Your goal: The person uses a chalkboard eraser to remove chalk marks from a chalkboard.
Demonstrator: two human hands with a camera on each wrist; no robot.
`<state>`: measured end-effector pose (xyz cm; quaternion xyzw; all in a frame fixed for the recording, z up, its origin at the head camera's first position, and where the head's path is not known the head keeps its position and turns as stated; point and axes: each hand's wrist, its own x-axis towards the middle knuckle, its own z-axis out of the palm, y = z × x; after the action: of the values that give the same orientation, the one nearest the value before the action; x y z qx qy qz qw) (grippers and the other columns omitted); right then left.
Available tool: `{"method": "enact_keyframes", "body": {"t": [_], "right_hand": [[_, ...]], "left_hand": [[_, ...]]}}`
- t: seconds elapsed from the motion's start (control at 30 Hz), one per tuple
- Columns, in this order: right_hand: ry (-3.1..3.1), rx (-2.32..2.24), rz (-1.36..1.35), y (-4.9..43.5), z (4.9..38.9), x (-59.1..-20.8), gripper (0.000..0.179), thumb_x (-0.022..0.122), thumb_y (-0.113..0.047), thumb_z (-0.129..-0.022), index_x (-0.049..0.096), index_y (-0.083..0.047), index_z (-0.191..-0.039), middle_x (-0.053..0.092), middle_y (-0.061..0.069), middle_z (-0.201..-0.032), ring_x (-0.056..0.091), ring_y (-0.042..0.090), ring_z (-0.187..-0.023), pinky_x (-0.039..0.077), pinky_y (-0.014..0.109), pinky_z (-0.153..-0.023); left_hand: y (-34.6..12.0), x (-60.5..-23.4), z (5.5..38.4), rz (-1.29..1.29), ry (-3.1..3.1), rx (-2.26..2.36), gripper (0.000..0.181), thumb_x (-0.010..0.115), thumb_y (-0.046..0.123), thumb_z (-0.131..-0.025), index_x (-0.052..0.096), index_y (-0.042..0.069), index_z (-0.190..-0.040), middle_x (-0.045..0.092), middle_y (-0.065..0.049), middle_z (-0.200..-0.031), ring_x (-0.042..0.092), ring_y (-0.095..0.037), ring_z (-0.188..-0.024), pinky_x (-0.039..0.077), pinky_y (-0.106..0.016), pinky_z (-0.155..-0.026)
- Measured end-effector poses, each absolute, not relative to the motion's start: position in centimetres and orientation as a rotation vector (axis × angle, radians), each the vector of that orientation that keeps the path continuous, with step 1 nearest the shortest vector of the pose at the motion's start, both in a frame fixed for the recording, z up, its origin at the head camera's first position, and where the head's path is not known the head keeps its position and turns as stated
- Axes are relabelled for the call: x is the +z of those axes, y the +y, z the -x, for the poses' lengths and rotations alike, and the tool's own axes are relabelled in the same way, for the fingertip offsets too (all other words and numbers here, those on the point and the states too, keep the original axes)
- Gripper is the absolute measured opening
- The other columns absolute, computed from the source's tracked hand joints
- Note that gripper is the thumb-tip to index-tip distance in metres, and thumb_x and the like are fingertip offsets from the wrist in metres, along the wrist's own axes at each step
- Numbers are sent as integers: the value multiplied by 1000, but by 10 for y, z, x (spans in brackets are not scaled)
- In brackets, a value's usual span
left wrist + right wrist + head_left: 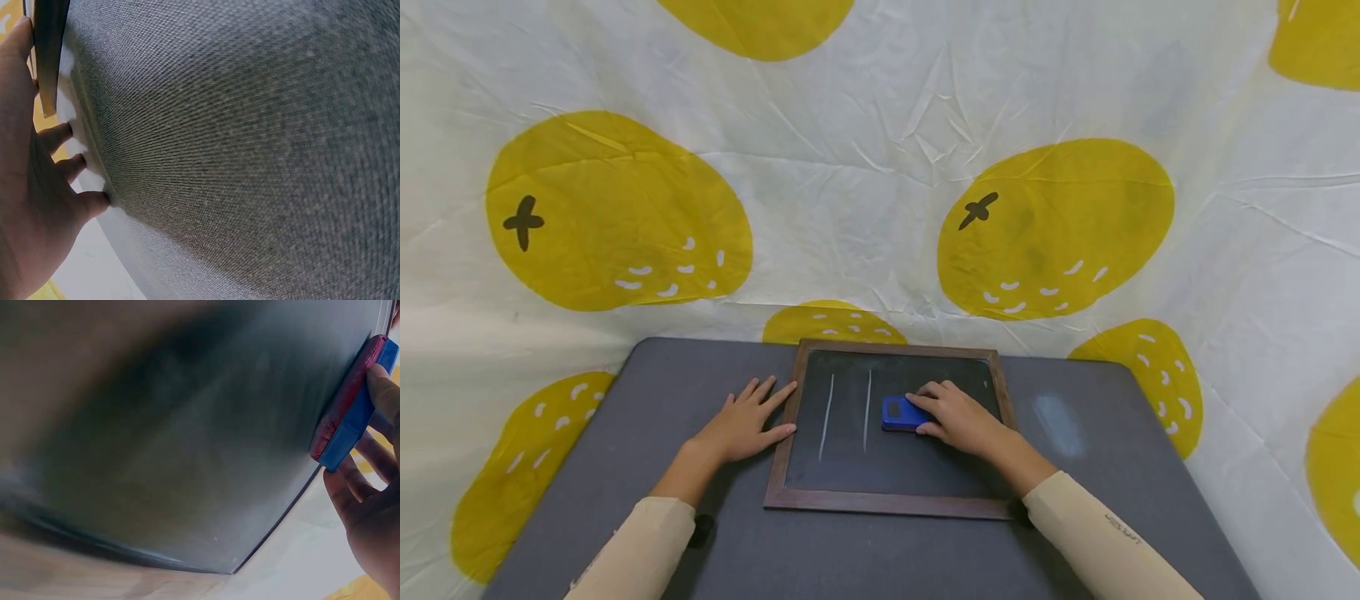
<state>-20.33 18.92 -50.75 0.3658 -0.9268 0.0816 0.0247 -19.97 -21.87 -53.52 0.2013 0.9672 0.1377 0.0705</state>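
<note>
A chalkboard (842, 475) in a brown wooden frame lies flat on the table, with two white chalk lines (867, 412) on its left half. My right hand (958, 419) grips a blue chalkboard eraser (897, 413) on the board, just right of the second line. In the right wrist view the eraser (353, 419) shows a dark red pad against the board, thumb on one side and fingers on the other. My left hand (743, 425) is spread at the frame's left edge, its thumb and index fingertips touching the wood. In the left wrist view the other fingers (74, 165) reach over the table.
The grey table (730, 550) extends around the board. A pale chalky smudge (1060, 425) marks its surface to the right of the frame. Behind hangs a white cloth (850, 208) printed with yellow fruit shapes.
</note>
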Motion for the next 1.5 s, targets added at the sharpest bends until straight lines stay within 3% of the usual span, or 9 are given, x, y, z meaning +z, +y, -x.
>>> {"method": "enact_keyframes", "body": {"t": [0.2, 0.47, 0.67, 1.07, 1.5], "right_hand": [[-2922, 235, -1040, 186, 229, -509, 57, 74, -31, -97, 60, -7, -146, 63, 15, -133, 59, 32, -110, 53, 47, -96], [-2975, 202, -875, 178, 260, -505, 55, 71, -27, -99, 57, -8, -149, 60, 17, -142, 57, 38, -127, 46, 54, -110], [-3026, 92, -785, 173, 273, -504, 54, 67, -27, -102, 54, -11, -152, 55, 14, -151, 55, 39, -135, 47, 58, -108], [-3112, 85, -776, 170, 282, -497, 55, 66, -25, -103, 51, -11, -154, 52, 14, -154, 53, 36, -139, 46, 56, -111], [-3107, 151, -852, 177, 278, -500, 55, 66, -22, -103, 51, -8, -154, 52, 18, -153, 51, 42, -138, 44, 60, -111]], "left_hand": [[-221, -538, 199, -606, 2901, 409, 79, 49, 68, -100, 27, 28, -166, 25, -21, -169, 20, -52, -155, 21, -82, -112], [-222, -541, 201, -608, 2914, 411, 80, 49, 69, -100, 27, 30, -166, 25, -20, -170, 20, -51, -155, 21, -81, -112], [-222, -542, 201, -617, 2912, 405, 80, 49, 68, -100, 26, 30, -166, 24, -20, -170, 19, -51, -155, 21, -81, -112], [-223, -539, 202, -607, 2898, 416, 80, 50, 68, -100, 25, 30, -166, 23, -20, -170, 18, -51, -156, 20, -81, -113], [-220, -538, 202, -593, 2897, 404, 79, 51, 66, -100, 26, 30, -166, 24, -20, -170, 18, -51, -156, 20, -81, -113]]}}
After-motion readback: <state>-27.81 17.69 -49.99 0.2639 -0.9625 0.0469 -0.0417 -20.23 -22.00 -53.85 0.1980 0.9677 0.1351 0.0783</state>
